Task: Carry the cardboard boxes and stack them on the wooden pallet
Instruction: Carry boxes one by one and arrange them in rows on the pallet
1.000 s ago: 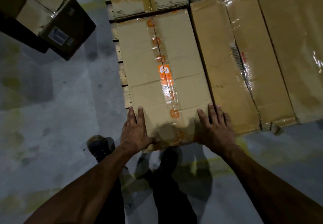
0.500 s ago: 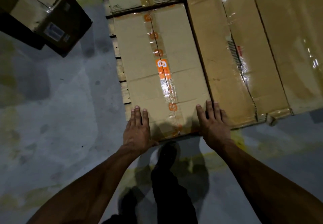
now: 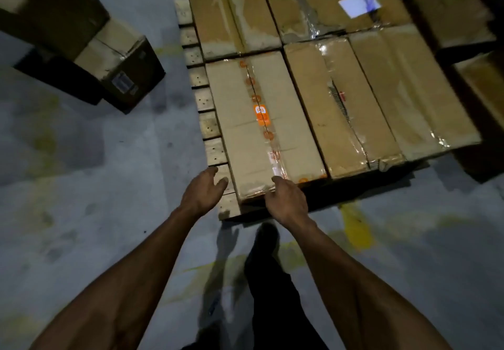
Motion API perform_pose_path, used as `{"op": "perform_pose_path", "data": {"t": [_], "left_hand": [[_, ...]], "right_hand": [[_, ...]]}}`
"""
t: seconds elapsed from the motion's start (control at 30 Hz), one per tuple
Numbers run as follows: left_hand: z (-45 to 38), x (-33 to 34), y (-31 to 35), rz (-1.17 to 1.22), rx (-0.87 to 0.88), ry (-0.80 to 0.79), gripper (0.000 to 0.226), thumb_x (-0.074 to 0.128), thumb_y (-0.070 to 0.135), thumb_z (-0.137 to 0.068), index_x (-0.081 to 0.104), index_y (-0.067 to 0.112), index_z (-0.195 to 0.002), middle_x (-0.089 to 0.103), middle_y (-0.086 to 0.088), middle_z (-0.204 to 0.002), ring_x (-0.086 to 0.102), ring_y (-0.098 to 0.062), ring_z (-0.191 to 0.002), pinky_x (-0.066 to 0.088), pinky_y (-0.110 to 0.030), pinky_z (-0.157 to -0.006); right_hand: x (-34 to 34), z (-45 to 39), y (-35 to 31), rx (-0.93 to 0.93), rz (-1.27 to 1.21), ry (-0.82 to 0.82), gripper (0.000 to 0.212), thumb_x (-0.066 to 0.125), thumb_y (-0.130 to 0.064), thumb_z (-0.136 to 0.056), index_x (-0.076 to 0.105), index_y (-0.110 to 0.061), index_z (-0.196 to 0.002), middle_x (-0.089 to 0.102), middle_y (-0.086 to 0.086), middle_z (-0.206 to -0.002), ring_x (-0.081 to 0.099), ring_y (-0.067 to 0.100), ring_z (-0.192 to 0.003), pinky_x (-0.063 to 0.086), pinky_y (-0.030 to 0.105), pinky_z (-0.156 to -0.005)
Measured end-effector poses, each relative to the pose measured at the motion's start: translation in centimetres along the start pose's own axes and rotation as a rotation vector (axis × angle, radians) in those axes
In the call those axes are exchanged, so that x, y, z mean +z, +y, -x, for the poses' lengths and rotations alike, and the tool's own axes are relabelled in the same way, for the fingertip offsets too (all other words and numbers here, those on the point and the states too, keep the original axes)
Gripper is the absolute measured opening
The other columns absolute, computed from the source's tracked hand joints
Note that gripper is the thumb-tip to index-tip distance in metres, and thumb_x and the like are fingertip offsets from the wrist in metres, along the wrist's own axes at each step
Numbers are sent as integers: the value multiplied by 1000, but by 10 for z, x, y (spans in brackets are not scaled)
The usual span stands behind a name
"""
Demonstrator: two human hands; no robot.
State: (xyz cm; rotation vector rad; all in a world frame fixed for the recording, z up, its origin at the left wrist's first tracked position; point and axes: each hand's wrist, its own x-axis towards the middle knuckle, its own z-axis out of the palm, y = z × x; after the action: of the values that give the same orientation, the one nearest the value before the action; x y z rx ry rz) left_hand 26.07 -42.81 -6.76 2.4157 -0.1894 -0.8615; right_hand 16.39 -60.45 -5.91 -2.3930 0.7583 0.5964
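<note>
A long cardboard box with orange-printed tape (image 3: 261, 126) lies flat at the left front of the wooden pallet (image 3: 207, 128), whose slat ends show along its left side. Several more taped boxes (image 3: 341, 104) lie beside and behind it on the pallet. My left hand (image 3: 203, 191) hovers open just off the box's near left corner, over the pallet slats, touching nothing. My right hand (image 3: 286, 199) is at the box's near edge, fingers loosely curled over it, holding nothing.
A stack of brown boxes (image 3: 114, 60) stands on the concrete floor at the upper left. Darker boxes (image 3: 480, 82) sit at the right edge. My dark-trousered leg and shoe (image 3: 267, 254) are right before the pallet. Faded yellow paint marks (image 3: 354, 227) cross the floor.
Both hands have come off the top of the box and pulled back toward me. The view has lifted and drawn away, so more of the pallet and boxes shows.
</note>
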Motion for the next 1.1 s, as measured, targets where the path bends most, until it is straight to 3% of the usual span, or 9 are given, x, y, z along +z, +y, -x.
{"op": "perform_pose_path", "data": {"t": [0.23,0.53,0.73,0.93,1.1], "left_hand": [[168,-56,-30,111,70,126,45,52,35,-103,55,7,-138,59,-12,-139,56,-28,-126,42,-31,-99],[324,-108,-9,189,212,261,37,50,37,-103,65,11,-124,68,-6,-123,62,-20,-108,48,-31,-89],[367,-120,-9,252,127,395,39,48,42,-103,67,12,-119,69,-5,-116,61,-18,-102,48,-31,-85],[377,-120,2,345,9,525,40,45,43,-104,67,10,-107,64,-2,-93,59,-19,-87,38,-27,-69],[378,-132,-3,421,-47,635,36,44,45,-104,65,16,-96,67,-1,-91,61,-19,-87,43,-31,-73]], "right_hand": [[1,159,-39,25,-161,75,43,48,-34,-101,51,-13,-138,56,11,-140,51,33,-128,43,41,-101],[-26,314,-82,-86,-354,217,42,46,-39,-103,55,-16,-137,59,8,-136,54,30,-124,45,39,-99],[-41,331,-103,-178,-342,187,47,45,-45,-100,55,-18,-138,60,9,-136,54,30,-124,46,41,-100],[-50,313,-114,-314,-286,99,50,43,-51,-100,56,-19,-136,61,7,-135,56,28,-122,47,42,-99],[-57,287,-136,-448,-164,61,54,44,-50,-100,52,-16,-142,57,9,-141,53,29,-128,44,39,-102]]}}
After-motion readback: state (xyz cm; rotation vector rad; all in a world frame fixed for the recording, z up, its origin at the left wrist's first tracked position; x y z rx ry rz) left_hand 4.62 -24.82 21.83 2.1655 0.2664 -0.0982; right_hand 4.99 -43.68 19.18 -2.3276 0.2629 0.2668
